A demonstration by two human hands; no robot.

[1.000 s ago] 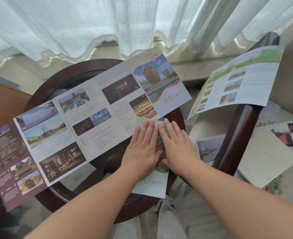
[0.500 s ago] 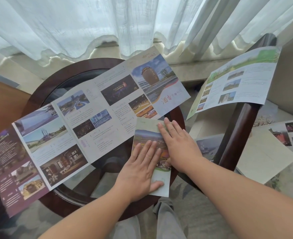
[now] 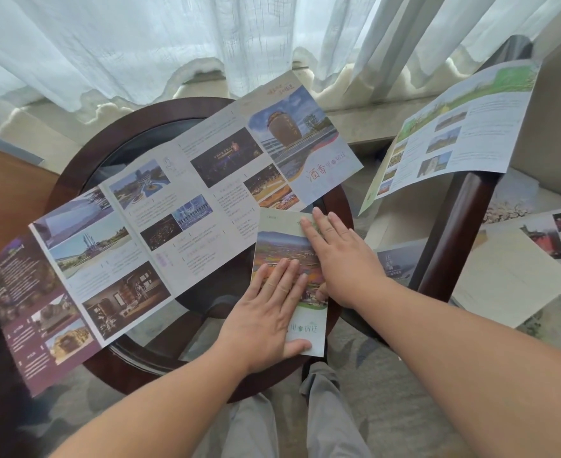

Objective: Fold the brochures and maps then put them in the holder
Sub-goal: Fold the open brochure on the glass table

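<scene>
Folded brochure (image 3: 280, 241), slim glossy rectangle on round glass table (image 3: 80, 160), beneath flat-fingered left hand (image 3: 265, 320) and right hand (image 3: 341, 259).

A second ago both hands lay side by side, level with each other, flat over the upper part of the folded brochure (image 3: 285, 246) at centre frame. The left hand (image 3: 262, 312) has since slid down the sheet toward the bottom of the frame, most of that travel coming in the first half second. Its fingers (image 3: 282, 276) now lie across the middle of the cover and its thumb (image 3: 300, 345) reaches the lower edge. The slide has uncovered the landscape photograph (image 3: 282, 241) on the cover, hidden before under the left hand, and has covered part of the green lettering at the foot of the brochure, which was in plain view before.
</scene>
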